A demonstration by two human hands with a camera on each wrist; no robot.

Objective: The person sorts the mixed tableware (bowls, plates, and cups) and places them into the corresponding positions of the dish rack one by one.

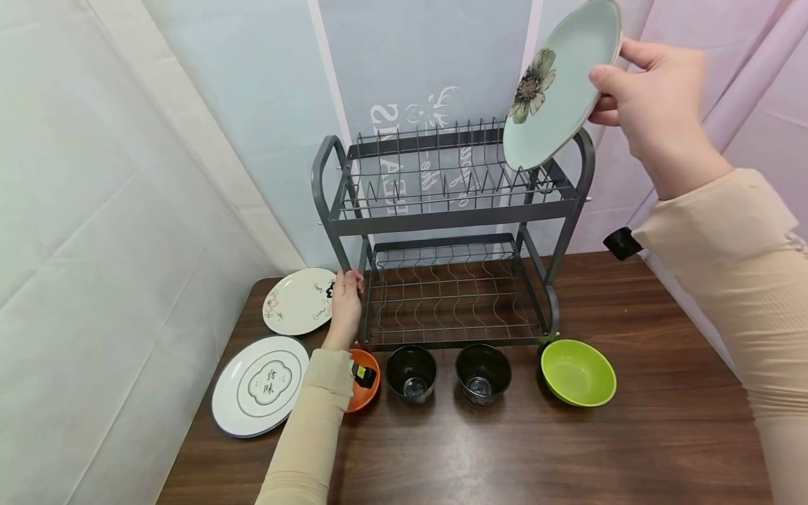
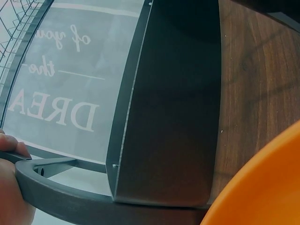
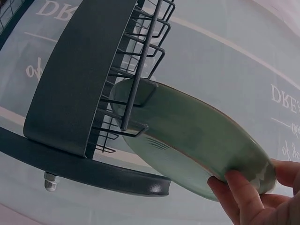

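My right hand (image 1: 659, 98) pinches a pale green plate (image 1: 568, 84) by its edge, thumb on the face with the dark flower print. The plate is tilted, its lower end at the right side of the top tier of a dark grey two-tier dish rack (image 1: 451, 221). From the right wrist view, the plate's underside (image 3: 187, 126) shows, its far end among the wire prongs (image 3: 140, 70). Low on the rack's left side, my left hand (image 1: 346, 301) grips the upright frame; only part of that hand (image 2: 11, 187) appears in the left wrist view.
On the wooden table (image 1: 480, 456), two black bowls (image 1: 412, 373) and a lime green bowl (image 1: 578, 373) stand before the rack. An orange bowl (image 1: 369, 400) is partly behind the left wrist. To the left lie a white plate (image 1: 233, 393) and a floral plate (image 1: 293, 305).
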